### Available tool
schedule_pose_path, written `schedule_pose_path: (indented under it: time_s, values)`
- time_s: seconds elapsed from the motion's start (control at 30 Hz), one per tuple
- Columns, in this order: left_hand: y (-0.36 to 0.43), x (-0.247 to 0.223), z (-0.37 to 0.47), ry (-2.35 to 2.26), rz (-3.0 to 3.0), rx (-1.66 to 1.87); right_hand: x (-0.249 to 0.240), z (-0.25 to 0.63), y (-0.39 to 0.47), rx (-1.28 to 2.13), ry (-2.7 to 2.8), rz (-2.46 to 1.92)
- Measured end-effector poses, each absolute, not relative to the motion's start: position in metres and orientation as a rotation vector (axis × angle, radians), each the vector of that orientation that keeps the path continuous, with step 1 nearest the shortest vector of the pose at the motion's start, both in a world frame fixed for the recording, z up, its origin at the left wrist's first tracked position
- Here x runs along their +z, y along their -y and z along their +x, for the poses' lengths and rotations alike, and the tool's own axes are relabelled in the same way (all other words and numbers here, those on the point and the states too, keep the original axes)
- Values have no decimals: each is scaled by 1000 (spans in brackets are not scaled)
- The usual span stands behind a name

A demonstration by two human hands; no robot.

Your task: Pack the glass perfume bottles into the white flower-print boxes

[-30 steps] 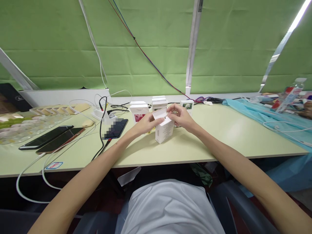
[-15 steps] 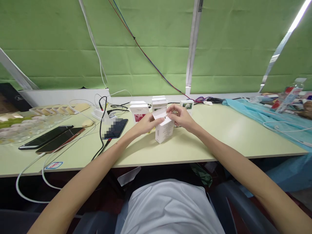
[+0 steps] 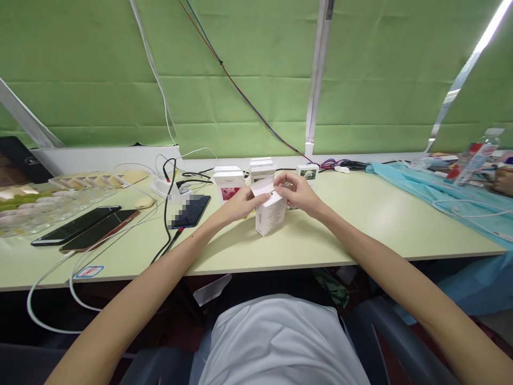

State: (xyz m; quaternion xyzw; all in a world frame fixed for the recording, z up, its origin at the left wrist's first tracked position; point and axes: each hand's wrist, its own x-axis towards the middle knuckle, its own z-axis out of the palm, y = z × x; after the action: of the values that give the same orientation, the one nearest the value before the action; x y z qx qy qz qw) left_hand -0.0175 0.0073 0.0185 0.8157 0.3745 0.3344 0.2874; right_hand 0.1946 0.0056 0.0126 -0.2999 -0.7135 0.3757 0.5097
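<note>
Box (image 3: 269, 218) is upright toward the front of the table (image 3: 380, 219), flap (image 3: 262, 186) up. Left hand (image 3: 243, 202) has its top edge clamped, right hand (image 3: 295, 191) is pinching at the flap. Looks like thin card to me: light, stiffish, probably creases easy. I'd hold it low by the side walls, go gentle.

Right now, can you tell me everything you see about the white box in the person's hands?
The white box looks like thin, smooth cardboard. It's upright and taller than it is wide, with one corner turned toward the person. Small grey print covers the sides you can see, too tiny to read. Its top flap is lifted. The left hand and right hand both touch it near the top. It's by the front part of the table.
</note>
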Motion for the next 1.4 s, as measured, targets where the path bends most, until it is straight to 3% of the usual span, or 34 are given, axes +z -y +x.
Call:
schedule_pose_path:
  time_s: [1.4]
  values:
    - [-6, 18, -17, -980, 2198, 904, 9, 190, -6, 758, 1690, -733]
